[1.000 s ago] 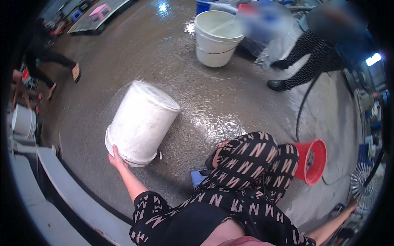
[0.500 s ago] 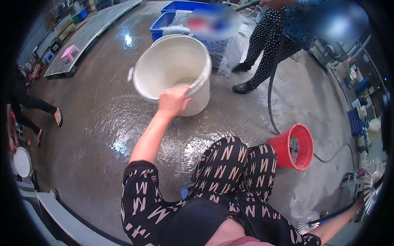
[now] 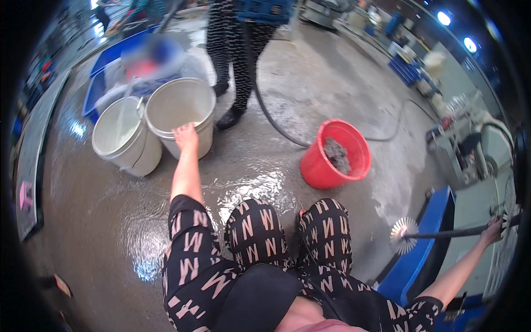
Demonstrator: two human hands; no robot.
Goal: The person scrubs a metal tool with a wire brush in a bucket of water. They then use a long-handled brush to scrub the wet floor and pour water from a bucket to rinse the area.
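My left hand (image 3: 187, 137) is closed over the near rim of a large off-white plastic bucket (image 3: 204, 124) standing upright on the wet floor. A second off-white bucket (image 3: 138, 157), with a wire handle, stands close against its left side. Far out to the right, my right hand (image 3: 491, 229) is closed round a black rod (image 3: 448, 235), which carries a white disc with radiating spokes (image 3: 404, 235) at its inner end. A red bucket (image 3: 315, 166) holding grey, wet-looking stuff (image 3: 336, 155) stands ahead of my knees, apart from both hands.
Beyond the buckets are blue crates (image 3: 108, 58) with clear plastic sheeting. A person in dotted trousers (image 3: 224, 50) stands behind the off-white buckets. A dark hose (image 3: 268, 110) runs along the floor behind the red bucket. To my right lies a long blue beam (image 3: 417, 249).
My view has swung to the right. The off-white bucket in my left hand now stands beside a second one, not visible before. My right hand is still at the rod.
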